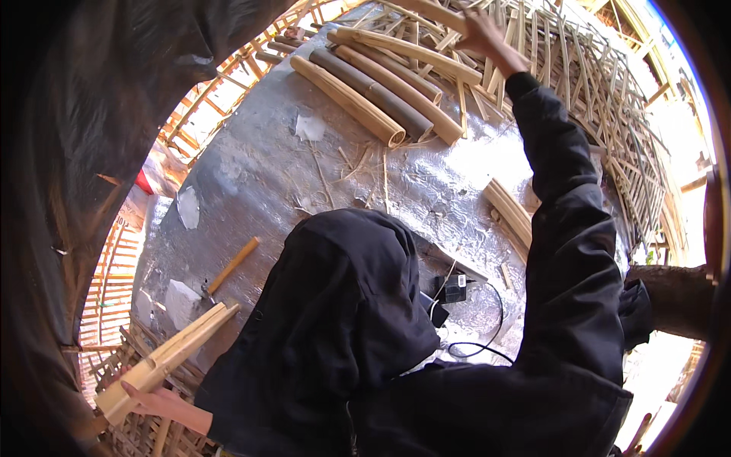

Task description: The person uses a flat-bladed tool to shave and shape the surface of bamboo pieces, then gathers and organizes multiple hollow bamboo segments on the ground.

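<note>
My left hand point(156, 400), at the lower left, grips the near end of a couple of pale split bamboo slats point(179, 346) that point up and to the right. My right hand point(487, 34) is stretched far up to the top of the view, its fingers wrapped over the end of a long split bamboo piece point(434, 11) lying above a pile of split bamboo culms point(381, 91). My black sleeve and hooded jacket point(343, 320) fill the lower middle and hide what lies under them.
A silver foil-covered surface point(251, 175) carries the pile, a wooden-handled hammer point(228, 266), a short bamboo piece point(510, 209) and a small black device with a cable point(454, 288). A woven bamboo lattice point(609, 114) rings it. A tree trunk point(670, 297) stands at the right.
</note>
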